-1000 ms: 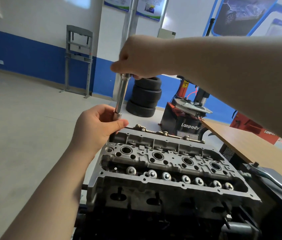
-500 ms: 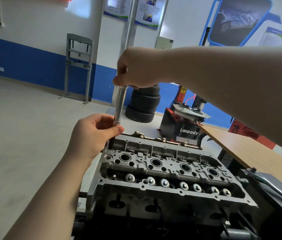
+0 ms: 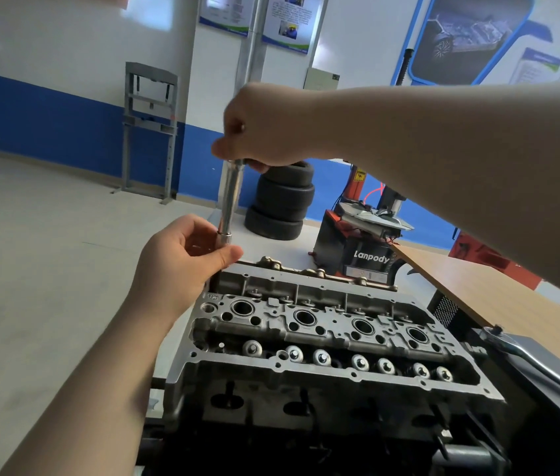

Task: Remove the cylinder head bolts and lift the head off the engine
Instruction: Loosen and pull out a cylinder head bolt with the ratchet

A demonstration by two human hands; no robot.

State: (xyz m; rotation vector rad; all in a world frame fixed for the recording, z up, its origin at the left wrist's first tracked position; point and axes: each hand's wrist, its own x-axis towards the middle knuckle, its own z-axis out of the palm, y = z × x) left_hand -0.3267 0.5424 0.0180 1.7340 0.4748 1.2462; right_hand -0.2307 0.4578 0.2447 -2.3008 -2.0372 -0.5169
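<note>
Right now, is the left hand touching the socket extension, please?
Touching: the head view shows the left hand with thumb and fingers pinched around the lower end of the socket extension.

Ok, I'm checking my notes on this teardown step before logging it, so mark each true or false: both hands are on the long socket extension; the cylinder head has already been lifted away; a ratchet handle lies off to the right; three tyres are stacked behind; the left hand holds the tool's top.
1. Both hands are on the socket extension. True: left hand low, right hand on top.
2. The cylinder head is lifted away. False: it sits on the engine.
3. A ratchet handle lies at right. True.
4. Three tyres are stacked behind. True.
5. The left hand holds the top. False: it holds the lower end.
</note>
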